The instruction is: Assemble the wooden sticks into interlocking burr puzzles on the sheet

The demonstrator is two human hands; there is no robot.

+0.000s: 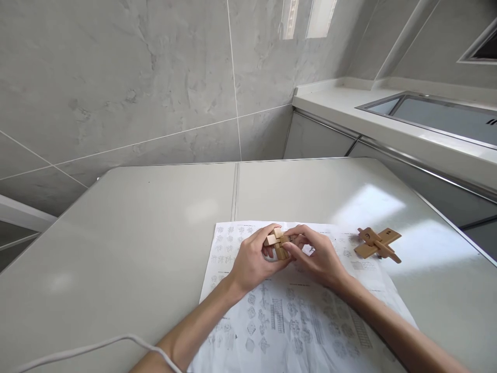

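Observation:
A small wooden burr puzzle (pixel 278 240) of interlocking blocks is held between both hands, just above a printed instruction sheet (pixel 229 321). My left hand (pixel 252 259) wraps round its left side and underside, fingers curled behind it. On the other side, my right hand (pixel 316 254) pinches a block that bears a dark mark, with thumb and forefinger. Parts of the blocks are hidden by the fingers. To the right, over the sheet's edge, lie crossed wooden puzzle pieces (pixel 377 243) marked with dark numerals.
The pale table (pixel 116 248) has a seam (pixel 235 191) running away from me. A white cable (pixel 128 336) passes by my left forearm at the lower left. Beyond the table's right edge is a counter (pixel 330 101) with an inset sink (pixel 435 114); a grey tiled wall (pixel 155 77) stands behind.

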